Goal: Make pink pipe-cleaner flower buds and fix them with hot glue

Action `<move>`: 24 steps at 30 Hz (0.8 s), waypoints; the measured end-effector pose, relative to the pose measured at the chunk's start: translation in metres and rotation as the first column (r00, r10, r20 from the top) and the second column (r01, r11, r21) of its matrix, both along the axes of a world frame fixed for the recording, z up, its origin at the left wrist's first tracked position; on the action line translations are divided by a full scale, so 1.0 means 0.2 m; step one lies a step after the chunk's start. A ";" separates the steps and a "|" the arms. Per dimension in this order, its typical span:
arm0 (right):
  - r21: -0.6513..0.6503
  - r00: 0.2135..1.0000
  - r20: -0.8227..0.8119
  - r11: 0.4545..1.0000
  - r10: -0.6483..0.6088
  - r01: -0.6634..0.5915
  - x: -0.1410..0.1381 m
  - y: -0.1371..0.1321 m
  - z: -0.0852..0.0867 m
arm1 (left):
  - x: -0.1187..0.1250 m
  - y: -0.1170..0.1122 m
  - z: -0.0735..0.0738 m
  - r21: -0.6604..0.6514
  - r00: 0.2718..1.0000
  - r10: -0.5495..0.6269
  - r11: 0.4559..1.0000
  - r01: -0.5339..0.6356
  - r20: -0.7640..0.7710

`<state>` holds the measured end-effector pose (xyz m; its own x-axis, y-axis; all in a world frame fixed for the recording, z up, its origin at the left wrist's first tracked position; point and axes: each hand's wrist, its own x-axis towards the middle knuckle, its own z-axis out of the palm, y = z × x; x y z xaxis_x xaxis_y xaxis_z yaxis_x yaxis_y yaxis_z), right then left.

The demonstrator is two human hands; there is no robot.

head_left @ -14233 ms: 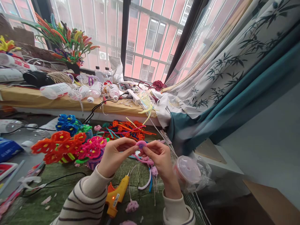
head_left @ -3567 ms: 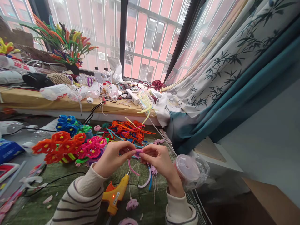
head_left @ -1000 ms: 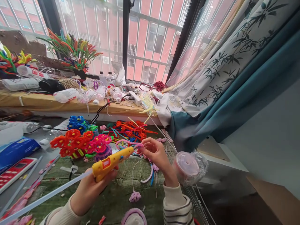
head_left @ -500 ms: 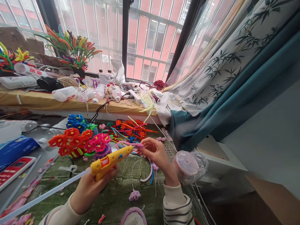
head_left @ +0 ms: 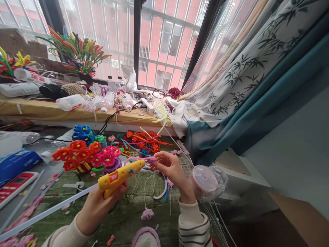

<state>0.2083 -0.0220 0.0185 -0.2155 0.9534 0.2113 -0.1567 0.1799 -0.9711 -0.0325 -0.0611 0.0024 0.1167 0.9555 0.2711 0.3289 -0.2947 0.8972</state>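
Observation:
My left hand [head_left: 99, 209] grips a yellow hot glue gun [head_left: 119, 176] at the lower left, and a long clear glue stick [head_left: 48, 212] trails from it toward the bottom left corner. My right hand [head_left: 168, 169] pinches the end of a pink pipe cleaner loop [head_left: 135, 159]. The nozzle of the gun points at that pinched end and sits very close to it. Whether they touch is hidden by my fingers. A small pink pipe cleaner knot [head_left: 147, 214] lies on the green mat [head_left: 128, 206] below my hands.
Orange and pink pipe cleaner flowers [head_left: 87, 156] stand left of my hands, with blue ones [head_left: 83, 134] behind them. A pile of orange stems [head_left: 141, 143] lies beyond. A plastic-wrapped round tub [head_left: 207, 183] sits right of my right hand. Bottles and a power strip [head_left: 147, 106] lie on the sill.
The glue gun has left the mat and is now raised in my left hand, its nozzle by the pink loop. Over the last second my hands have barely moved.

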 end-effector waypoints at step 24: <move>-0.012 0.999 0.016 0.999 -0.038 0.038 0.01 -0.01 0.02 | -0.06 0.03 -0.17 0.062 1.000 -0.016 0.998 0.016 0.005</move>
